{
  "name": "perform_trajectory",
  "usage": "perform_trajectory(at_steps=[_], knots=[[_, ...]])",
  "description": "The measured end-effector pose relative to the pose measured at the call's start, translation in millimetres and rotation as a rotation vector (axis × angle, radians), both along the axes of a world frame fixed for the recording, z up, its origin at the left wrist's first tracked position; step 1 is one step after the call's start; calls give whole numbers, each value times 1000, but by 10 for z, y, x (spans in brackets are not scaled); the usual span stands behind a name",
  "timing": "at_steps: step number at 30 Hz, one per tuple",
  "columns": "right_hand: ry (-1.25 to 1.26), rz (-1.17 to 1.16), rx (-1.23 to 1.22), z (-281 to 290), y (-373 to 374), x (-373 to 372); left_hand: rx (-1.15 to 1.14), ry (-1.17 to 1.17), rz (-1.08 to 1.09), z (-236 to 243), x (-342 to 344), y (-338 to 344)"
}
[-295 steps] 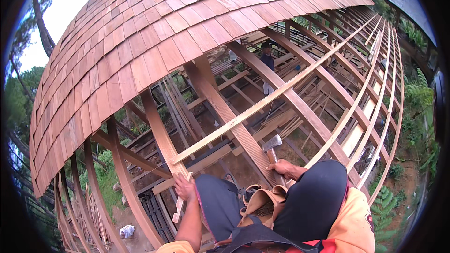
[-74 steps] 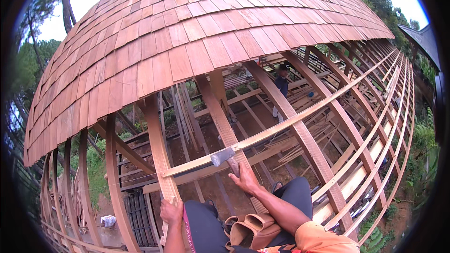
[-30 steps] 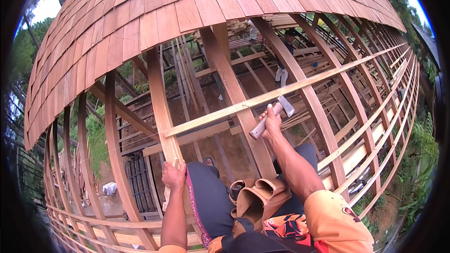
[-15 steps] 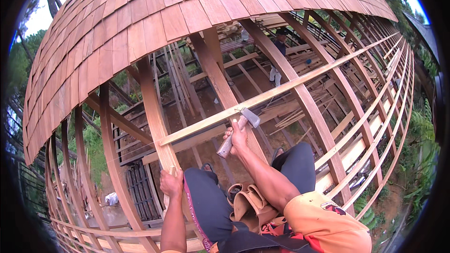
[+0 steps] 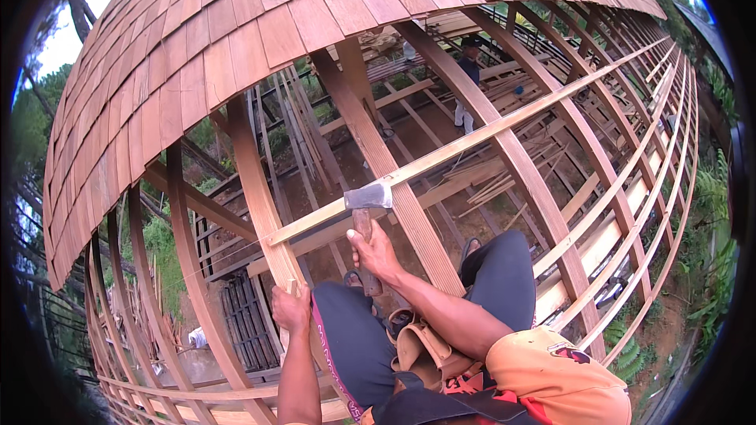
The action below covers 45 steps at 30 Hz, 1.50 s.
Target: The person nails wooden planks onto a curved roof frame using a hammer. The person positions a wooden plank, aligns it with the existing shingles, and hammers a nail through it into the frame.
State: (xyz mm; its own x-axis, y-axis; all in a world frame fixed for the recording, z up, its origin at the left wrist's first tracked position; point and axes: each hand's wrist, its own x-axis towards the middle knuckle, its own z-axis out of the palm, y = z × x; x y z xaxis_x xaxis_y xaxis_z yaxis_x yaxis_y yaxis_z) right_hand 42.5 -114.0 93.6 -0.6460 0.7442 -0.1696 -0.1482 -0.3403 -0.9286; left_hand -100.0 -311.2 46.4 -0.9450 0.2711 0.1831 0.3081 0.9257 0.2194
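Observation:
In my right hand [image 5: 375,253] is a hatchet [image 5: 367,197] with a grey metal head and a worn wooden handle. Its head overlaps the pale batten [image 5: 315,218] in view, just left of the middle rafter [image 5: 394,185]; whether they touch, I cannot tell. My left hand [image 5: 291,308] is closed at the left rafter [image 5: 264,197], around a pale piece of wood [image 5: 292,286] whose end pokes out above the fingers. The batten crosses both rafters beyond my knees. A leather tool pouch [image 5: 421,350] hangs between my thighs.
Overlapping wooden shingles [image 5: 315,27] cover the roof above. More rafters [image 5: 543,181] and thin battens [image 5: 654,197] curve away at right, with open gaps between them. Far below, a person [image 5: 467,83] stands near stacked lumber [image 5: 504,177].
My right hand has swung the hatchet leftward along the batten, from the middle rafter to just left of it. The hatchet head has turned. My left hand stays at the left rafter.

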Motion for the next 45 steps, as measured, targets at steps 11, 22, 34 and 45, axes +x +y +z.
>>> perform_trajectory(at_steps=[11, 22, 34, 45], knots=[[-856, 178, 1155, 30, 446, 314, -14, -22, 16, -26, -2, -9], [-610, 231, 1231, -24, 206, 159, 26, -2, -36, -59, 0, -1], [-711, -119, 735, -353, 752, 94, 17, 31, -24, 17, 54, 89], [-533, -226, 512, -294, 1044, 246, -51, 77, -14, -105, 64, 44]])
